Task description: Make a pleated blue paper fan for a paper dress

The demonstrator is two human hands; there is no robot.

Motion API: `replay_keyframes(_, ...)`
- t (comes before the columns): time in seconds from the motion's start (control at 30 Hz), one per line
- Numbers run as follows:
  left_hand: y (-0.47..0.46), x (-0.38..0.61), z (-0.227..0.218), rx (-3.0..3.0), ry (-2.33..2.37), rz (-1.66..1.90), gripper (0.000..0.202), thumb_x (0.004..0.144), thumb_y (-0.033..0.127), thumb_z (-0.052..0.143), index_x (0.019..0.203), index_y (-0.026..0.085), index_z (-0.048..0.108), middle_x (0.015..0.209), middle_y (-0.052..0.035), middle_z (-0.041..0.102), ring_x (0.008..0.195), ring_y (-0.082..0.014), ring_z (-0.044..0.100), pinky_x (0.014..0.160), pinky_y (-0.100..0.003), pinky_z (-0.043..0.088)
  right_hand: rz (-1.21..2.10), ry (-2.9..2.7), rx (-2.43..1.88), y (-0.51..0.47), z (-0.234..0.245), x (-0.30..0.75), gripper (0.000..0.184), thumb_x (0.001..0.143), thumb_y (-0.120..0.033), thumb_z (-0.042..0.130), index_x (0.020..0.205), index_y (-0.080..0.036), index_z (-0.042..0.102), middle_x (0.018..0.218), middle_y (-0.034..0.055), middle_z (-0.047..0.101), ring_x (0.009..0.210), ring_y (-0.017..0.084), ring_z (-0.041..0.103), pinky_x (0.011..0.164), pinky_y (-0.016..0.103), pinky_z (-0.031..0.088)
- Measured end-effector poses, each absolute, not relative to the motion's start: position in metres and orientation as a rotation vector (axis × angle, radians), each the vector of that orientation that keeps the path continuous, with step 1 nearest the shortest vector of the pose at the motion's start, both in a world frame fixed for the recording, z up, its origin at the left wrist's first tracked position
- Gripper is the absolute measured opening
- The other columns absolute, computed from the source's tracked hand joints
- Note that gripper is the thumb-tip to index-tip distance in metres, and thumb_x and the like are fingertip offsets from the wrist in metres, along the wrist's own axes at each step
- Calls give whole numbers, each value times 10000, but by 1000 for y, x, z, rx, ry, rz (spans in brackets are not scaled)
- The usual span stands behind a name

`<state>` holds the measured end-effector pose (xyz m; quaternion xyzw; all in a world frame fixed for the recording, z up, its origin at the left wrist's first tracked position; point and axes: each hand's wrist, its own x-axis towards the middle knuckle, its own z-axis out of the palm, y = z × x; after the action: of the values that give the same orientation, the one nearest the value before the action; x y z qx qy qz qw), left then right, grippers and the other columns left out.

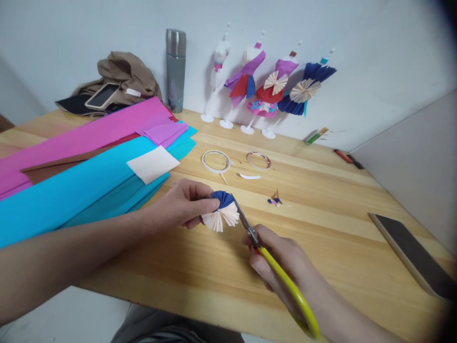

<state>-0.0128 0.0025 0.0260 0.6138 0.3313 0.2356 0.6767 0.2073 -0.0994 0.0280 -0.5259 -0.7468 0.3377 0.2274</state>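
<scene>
Over the middle of the table, my left hand [191, 205] pinches a small pleated paper rosette [222, 214] between thumb and fingers. The rosette has a dark blue fan on top and pale cream fans below, with a tiny bead-like dot at its middle. My right hand [274, 259] is closed around scissors [282, 276] with yellow handles. Their blades point up and left, with the tips touching or right beside the blue fan's right edge; I cannot tell which. Part of the rosette is hidden behind my left thumb.
Coloured paper sheets [82, 176] cover the table's left side. Behind stand a tumbler [176, 71] and several dress forms [274, 85] in paper outfits. Tape rolls [216, 162], paper scraps [274, 201], a glue tube [316, 136] and a dark flat device [414, 252] lie about.
</scene>
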Motion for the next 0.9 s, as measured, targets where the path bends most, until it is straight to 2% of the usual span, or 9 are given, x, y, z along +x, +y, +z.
replay_keyframes(0.47, 4, -14, 24, 1406, 759, 524, 386, 806, 476, 623, 597, 159, 557, 409, 41, 433, 368, -64, 350, 387, -207, 205, 845, -2047, -1444, -101, 16, 208, 289, 990, -465, 427, 836, -228, 485, 579, -36, 507, 511, 124, 521, 488, 238, 396)
replay_keyframes(0.7, 7, -15, 23, 1439, 769, 567, 383, 804, 471, 632, 603, 154, 557, 464, 32, 479, 415, -67, 400, 425, -203, 256, 821, -2005, -1459, -96, 21, 214, 309, 987, -476, 401, 830, -227, 496, 550, -51, 456, 468, 119, 451, 465, 239, 381)
replay_keyframes(0.83, 9, -13, 16, 1391, 771, 632, 364, 814, 459, 639, 636, 148, 574, 498, 23, 531, 442, -75, 462, 449, -197, 316, 545, -2081, -1592, -85, 24, 221, 258, 926, -436, 501, 811, -209, 543, 553, -28, 520, 449, 124, 467, 444, 237, 354)
replay_keyframes(0.9, 9, -11, 11, 1378, 761, 657, 353, 813, 452, 651, 656, 140, 599, 510, 13, 560, 451, -77, 481, 458, -194, 349, 376, -2134, -1657, -80, 20, 223, 204, 880, -384, 565, 894, -187, 615, 557, -10, 572, 463, 146, 530, 458, 242, 359)
